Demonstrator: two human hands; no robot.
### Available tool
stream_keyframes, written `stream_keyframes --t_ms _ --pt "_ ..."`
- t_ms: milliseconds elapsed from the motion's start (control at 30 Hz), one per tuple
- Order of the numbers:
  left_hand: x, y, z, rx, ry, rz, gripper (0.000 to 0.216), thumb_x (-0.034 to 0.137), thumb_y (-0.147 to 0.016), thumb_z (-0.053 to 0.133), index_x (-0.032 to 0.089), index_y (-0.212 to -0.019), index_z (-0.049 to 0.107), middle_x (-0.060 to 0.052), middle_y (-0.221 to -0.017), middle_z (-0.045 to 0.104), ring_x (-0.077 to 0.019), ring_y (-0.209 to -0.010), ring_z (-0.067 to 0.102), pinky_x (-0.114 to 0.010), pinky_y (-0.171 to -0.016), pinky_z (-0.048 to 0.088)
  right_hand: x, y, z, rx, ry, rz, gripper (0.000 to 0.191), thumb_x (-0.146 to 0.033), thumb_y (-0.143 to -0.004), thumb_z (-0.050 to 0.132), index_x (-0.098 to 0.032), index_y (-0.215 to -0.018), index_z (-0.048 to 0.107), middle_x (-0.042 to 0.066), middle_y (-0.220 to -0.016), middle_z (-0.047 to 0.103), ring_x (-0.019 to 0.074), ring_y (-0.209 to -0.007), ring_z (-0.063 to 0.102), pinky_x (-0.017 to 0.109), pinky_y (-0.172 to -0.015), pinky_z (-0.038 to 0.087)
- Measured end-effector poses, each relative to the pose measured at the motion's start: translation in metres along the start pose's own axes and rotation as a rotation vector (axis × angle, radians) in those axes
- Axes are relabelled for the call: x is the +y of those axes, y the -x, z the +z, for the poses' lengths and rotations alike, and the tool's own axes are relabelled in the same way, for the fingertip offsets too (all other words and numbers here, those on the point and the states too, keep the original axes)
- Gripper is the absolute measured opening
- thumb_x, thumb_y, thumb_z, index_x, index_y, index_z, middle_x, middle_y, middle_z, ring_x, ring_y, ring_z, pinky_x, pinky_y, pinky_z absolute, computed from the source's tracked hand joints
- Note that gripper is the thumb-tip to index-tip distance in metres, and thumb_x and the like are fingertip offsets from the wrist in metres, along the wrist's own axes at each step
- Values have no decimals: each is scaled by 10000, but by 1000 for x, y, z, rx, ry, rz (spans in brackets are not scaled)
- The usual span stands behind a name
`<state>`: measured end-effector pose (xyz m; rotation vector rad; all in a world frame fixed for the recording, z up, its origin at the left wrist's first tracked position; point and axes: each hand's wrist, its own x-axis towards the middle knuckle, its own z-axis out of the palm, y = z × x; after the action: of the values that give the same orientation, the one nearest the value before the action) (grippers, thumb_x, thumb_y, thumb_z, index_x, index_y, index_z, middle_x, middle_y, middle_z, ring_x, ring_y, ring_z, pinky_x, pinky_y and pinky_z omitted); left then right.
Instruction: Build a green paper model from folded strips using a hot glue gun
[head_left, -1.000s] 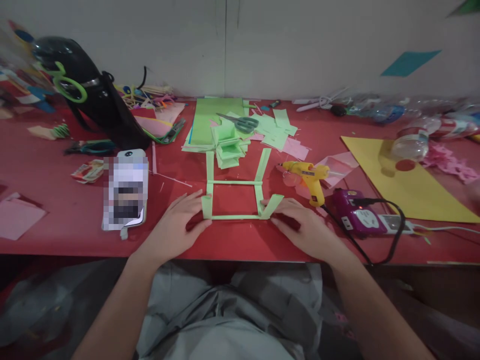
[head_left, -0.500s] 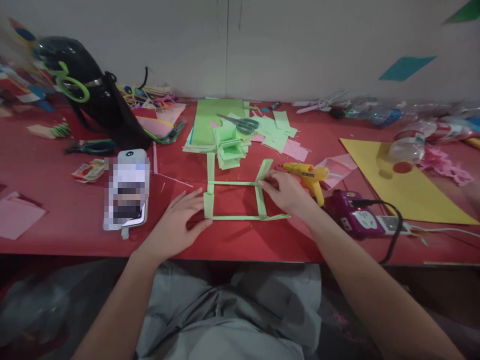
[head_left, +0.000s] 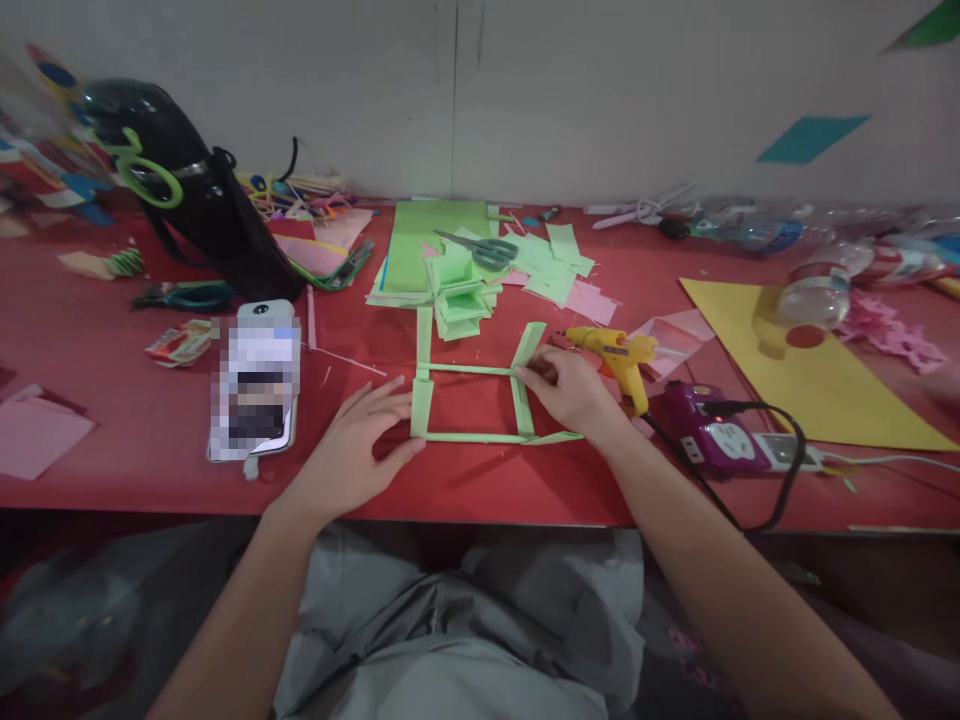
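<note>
A frame of light green paper strips (head_left: 469,437) lies flat on the red table (head_left: 120,430) in front of me. My left hand (head_left: 356,450) rests open beside the frame's near left corner, fingers flat and touching the left strip. My right hand (head_left: 574,390) sits at the frame's far right corner, fingers curled and pressing on the joint of the strips there. A yellow glue gun (head_left: 619,358) lies just right of that hand.
A phone (head_left: 257,385) lies left of my left hand. Behind the frame are green paper sheets (head_left: 431,240), folded green pieces (head_left: 459,290) and scissors (head_left: 480,248). A purple power strip (head_left: 712,432) with a black cable, a yellow sheet (head_left: 825,385), plastic bottles (head_left: 814,292) and a black bag (head_left: 202,210) also stand about.
My right hand left the frame's near right corner and moved up to its far right corner, where it now presses. The left hand has stayed put.
</note>
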<state>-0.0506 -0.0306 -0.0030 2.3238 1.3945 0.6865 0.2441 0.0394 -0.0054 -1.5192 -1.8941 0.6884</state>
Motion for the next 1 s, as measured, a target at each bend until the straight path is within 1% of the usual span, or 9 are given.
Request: stream_keyframes --t_ms 133,300,467,600,833,933,1000 --pt "-2 2 2 7 7 10 291 409 -907 616 214 -1112 682 -93 -1311 680 -297 -1371 513 -562 -1185 357 -2 0 -2 -4 28 22 274 -431 -824 651 -203 -706 554 31 -666 602 163 -589 507 307 -567 389" --pt "-4 1 4 31 21 -12 276 436 -894 633 220 -1053 701 -86 -1220 724 -307 -1350 533 -573 -1171 369 2 -1 0 -16 -18 -4 337 -457 -828 641 -213 -646 497 18 -638 565 156 -580 480 313 -568 369" --pt "-2 -1 3 11 33 -40 247 431 -890 644 234 -1026 703 -72 -1211 727 -311 -1374 506 -572 -1169 368 6 -2 3 -17 -73 -6 343 -498 -815 660 -207 -681 538 13 -661 566 155 -601 491 313 -591 397" --pt "-1 -1 2 18 30 -38 223 421 -883 653 235 -993 709 -67 -1211 729 -310 -1364 516 -568 -1182 352 6 -1 4 -18 -59 -4 361 -524 -817 658 -204 -693 546 10 -668 570 152 -604 494 307 -591 394" --pt "0 1 2 24 16 -52 278 421 -881 652 233 -1078 710 -71 -1262 708 -306 -1384 495 -553 -1186 357 5 -1 4 13 -6 -6 324 -479 -819 644 -200 -688 547 22 -679 589 145 -589 482 306 -584 382" --pt "0 1 2 27 13 -51 286 435 -881 649 232 -1072 711 -78 -1265 706 -308 -1376 503 -556 -1183 361 6 -1 4 17 -3 -21 362 -504 -829 636 -204 -659 525 27 -687 589 149 -598 488 310 -594 386" --pt "0 1 2 23 17 -49 284 441 -883 645 236 -1069 712 -79 -1260 708 -313 -1375 504 -566 -1179 361 6 -1 5 14 -10 -33 381 -539 -840 624 -204 -676 543 26 -692 585 153 -605 491 312 -601 391"
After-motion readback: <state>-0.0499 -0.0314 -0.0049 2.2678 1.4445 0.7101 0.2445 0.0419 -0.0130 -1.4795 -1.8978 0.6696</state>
